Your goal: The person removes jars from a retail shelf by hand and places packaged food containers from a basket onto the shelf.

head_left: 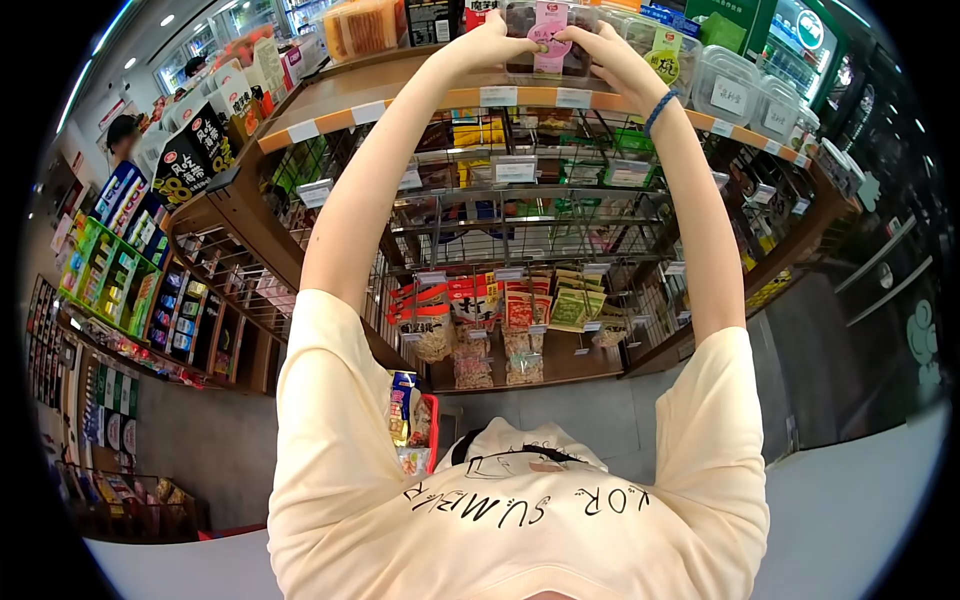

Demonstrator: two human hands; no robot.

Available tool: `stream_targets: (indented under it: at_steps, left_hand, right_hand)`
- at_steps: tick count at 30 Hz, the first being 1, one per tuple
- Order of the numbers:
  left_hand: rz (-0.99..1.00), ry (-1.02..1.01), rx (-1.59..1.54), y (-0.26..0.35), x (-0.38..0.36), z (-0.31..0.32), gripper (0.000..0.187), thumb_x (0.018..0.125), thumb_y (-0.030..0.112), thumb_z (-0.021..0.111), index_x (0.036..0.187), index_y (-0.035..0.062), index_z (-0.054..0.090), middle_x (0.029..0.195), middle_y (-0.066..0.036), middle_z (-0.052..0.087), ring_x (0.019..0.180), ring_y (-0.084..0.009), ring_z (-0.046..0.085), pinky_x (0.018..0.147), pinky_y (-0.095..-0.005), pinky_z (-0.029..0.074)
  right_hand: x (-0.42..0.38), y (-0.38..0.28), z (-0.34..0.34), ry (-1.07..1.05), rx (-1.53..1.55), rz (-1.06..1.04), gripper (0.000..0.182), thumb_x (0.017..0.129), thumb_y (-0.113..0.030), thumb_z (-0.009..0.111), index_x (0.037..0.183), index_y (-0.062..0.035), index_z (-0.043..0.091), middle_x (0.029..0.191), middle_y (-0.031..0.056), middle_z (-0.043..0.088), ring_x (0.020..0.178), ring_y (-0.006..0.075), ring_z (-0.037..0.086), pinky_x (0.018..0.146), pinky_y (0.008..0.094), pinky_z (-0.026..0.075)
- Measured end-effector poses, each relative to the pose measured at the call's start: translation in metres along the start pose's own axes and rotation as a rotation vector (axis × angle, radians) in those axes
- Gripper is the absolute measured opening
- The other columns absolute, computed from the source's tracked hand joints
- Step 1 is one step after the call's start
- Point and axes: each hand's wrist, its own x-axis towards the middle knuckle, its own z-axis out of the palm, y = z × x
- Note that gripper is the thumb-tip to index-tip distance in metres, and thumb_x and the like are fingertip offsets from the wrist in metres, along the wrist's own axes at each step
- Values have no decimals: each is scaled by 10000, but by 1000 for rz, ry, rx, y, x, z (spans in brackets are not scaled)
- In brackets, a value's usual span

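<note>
Up on the top shelf (420,108), a clear plastic box with dark contents and a pink label (550,18) sits between my two hands. My left hand (490,46) grips its left side, with the thumb laid across the front toward the label. From the right, my right hand (612,62) holds the other side, its thumb also on the label. The fingers behind the box are partly hidden. A clear pack with a green label (663,60) stands just right of my right hand. Left of my left hand is a pack of sliced bread-like food (362,32).
Lidded clear tubs (728,92) line the shelf's right end. Below are wire racks with snack bags (525,310). A red basket (433,432) with packets is low, near my body. Black boxes (190,150) and a person (122,135) are at left.
</note>
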Motion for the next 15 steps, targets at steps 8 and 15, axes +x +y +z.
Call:
stream_targets:
  at_steps: [8, 15]
  left_hand:
    - [-60, -27, -110, 13, -2, 1, 751, 758, 409, 656, 1338, 128, 271, 1332, -124, 293, 1177, -239, 420, 931, -405, 447]
    - [-157, 42, -31, 26, -10, 5, 779, 778, 403, 640, 1331, 5, 262, 1279, -117, 414, 1132, -228, 475, 947, -378, 428]
  right_hand:
    - [-3, -1, 0, 13, -5, -10, 865, 721, -457, 653, 1295, 61, 264, 1173, 160, 422, 1075, 224, 415, 924, 344, 341]
    - [2, 1, -4, -28, -24, 14, 877, 717, -453, 643, 1286, 97, 265, 967, 108, 435, 891, 138, 423, 808, 257, 372]
